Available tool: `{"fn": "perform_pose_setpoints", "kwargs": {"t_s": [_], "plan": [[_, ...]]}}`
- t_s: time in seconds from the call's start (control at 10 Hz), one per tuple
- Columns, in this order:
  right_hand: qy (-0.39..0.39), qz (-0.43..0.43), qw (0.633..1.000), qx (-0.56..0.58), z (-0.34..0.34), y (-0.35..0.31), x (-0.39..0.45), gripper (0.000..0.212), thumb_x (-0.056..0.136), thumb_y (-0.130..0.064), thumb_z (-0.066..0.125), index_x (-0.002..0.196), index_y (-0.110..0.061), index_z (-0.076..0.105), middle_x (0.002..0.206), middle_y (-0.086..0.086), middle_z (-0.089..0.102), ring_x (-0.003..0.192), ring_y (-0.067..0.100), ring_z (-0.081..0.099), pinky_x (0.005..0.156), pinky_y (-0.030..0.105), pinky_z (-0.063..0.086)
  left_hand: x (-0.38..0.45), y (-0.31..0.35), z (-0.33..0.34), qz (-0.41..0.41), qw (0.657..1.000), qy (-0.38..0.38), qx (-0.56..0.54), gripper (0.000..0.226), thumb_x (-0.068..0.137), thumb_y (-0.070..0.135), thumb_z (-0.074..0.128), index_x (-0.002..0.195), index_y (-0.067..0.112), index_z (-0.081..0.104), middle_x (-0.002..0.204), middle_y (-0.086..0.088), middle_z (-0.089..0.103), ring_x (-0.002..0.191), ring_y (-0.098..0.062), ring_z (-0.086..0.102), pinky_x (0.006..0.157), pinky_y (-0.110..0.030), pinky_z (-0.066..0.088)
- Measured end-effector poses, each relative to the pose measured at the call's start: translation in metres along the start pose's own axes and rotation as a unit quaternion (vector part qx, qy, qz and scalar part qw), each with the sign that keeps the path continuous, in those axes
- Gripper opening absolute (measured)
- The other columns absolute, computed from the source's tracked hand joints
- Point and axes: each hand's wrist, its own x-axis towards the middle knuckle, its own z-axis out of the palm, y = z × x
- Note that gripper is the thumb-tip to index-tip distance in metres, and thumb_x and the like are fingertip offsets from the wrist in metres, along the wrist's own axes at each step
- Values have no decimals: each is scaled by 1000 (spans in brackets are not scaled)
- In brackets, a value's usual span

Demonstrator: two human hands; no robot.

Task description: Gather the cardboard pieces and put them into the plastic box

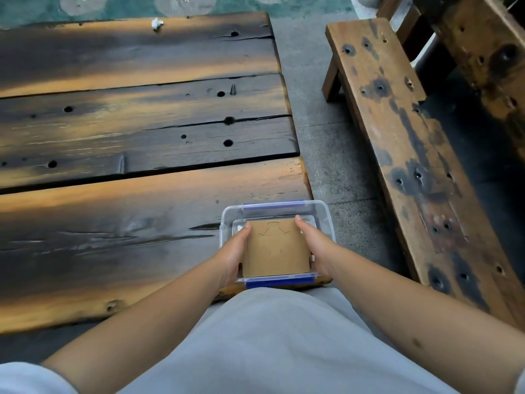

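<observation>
A clear plastic box (324, 214) with blue clips sits at the near right corner of the dark wooden table (113, 211). A brown stack of cardboard pieces (277, 248), its top sheet scored with cut outlines, lies inside the box. My left hand (234, 251) grips the stack's left edge and my right hand (314, 245) grips its right edge, both reaching down into the box. The stack's underside and the box floor are hidden.
The table is made of several scorched planks with holes. A small white scrap (157, 23) lies on the far plank. A wooden bench (403, 137) stands to the right across a strip of grey floor (326, 155). My light clothing fills the bottom of the view.
</observation>
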Motion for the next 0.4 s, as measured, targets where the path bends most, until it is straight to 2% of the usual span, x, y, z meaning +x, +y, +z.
{"fn": "perform_pose_setpoints", "kwargs": {"t_s": [0.1,0.2,0.3,0.4], "plan": [[5,-1,1000,-9,0,0,-3,46,80,-71,56,96,-30,66,81,-8,73,81,12,67,57,30,47,-4,1,-4,9,1000,-2,10,39,88,64,46,101,29,59,102,-1,67,93,-20,63,64,-35,49],[-13,2,1000,-28,-1,-1,-4,46,78,-72,56,97,-31,64,96,-4,69,90,16,64,66,35,49,-6,-1,-2,21,1000,0,21,42,88,62,47,114,30,55,103,2,65,91,-17,61,63,-33,47],[-13,-5,997,-77,-3,-5,-7,73,73,-77,55,126,-27,58,128,2,61,116,22,56,96,40,44,-14,4,2,62,996,21,53,52,91,57,46,136,32,40,127,2,57,95,-15,56,75,-32,46],[24,-51,991,-125,-4,-9,-12,98,70,-81,52,149,-29,30,156,0,32,141,26,30,113,44,26,-19,6,-1,156,969,80,174,66,91,55,48,148,33,23,151,0,35,123,-18,41,96,-37,35]]}}
